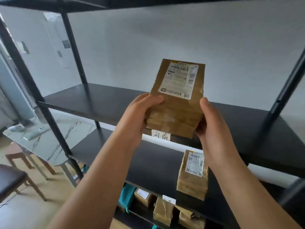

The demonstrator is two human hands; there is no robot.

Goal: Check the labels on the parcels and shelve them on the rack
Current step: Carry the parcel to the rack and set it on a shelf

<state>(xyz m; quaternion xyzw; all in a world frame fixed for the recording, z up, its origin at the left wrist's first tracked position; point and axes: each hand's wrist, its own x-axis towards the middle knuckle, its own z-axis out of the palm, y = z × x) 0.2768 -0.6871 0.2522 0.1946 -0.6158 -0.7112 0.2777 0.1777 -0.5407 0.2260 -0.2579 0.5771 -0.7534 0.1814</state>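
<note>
A brown taped parcel [178,103] with a white shipping label [179,79] facing me is held upright in front of the black rack [99,103]. My left hand [140,113] grips its lower left side and my right hand [211,123] grips its lower right side. The parcel hovers over the front edge of the upper shelf, above a handwritten paper tag [160,136] on that edge. A second, similar brown parcel [192,174] with a label lies on the shelf below.
Several smaller brown parcels [162,210] and a teal bag [126,195] sit on the lowest visible shelf, which carries another paper tag [168,199]. A marble-top table [49,139] and wooden chairs [14,179] stand to the left. Black rack posts [280,103] frame both sides.
</note>
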